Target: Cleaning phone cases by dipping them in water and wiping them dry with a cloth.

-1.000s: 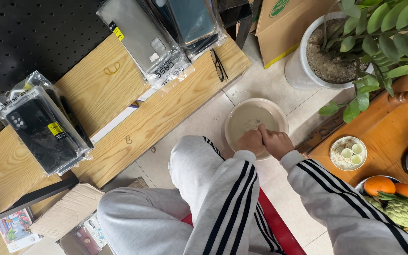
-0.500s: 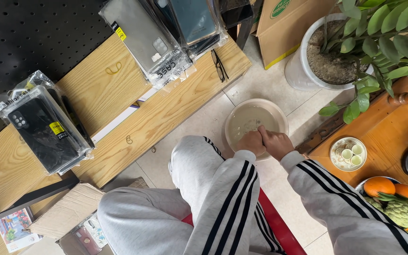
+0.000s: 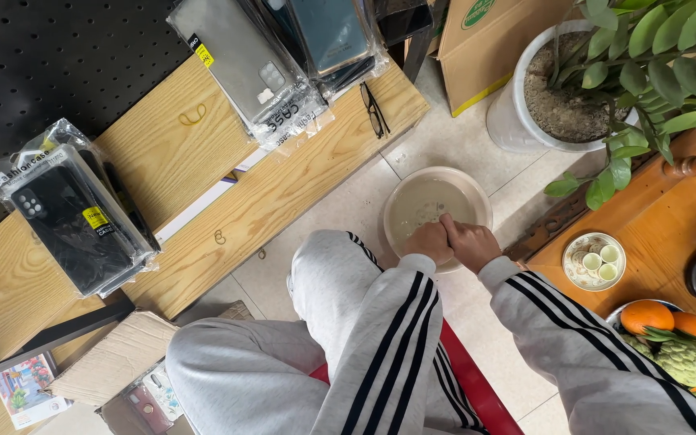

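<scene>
Hands meet over a shallow round cream plastic basin [image 3: 437,211] that stands on the pale tiled floor [image 3: 461,145], holding a little cloudy water. The left hand [image 3: 428,242] is curled into a loose fist at the basin's near rim, and the right hand [image 3: 470,244] presses against it from the side, fingers [image 3: 448,222] bent inward and dipping toward the water; whether either hand has hold of anything I cannot tell (the closed fingers hide whatever might lie between them). Both arms wear grey sleeves with black stripes, the left one [image 3: 388,322] running down from its hand toward the camera. Just beyond the clasped hands, past the basin's far rim, a pair of black-framed glasses [image 3: 374,109] lies on a light wooden shelf [image 3: 283,185]. Well off to the right hand's side, a small patterned plate of tiny cups [image 3: 594,261] sits on an orange-brown wooden table [image 3: 670,234], and farther off stands a white pot with a leafy green plant [image 3: 525,121].
</scene>
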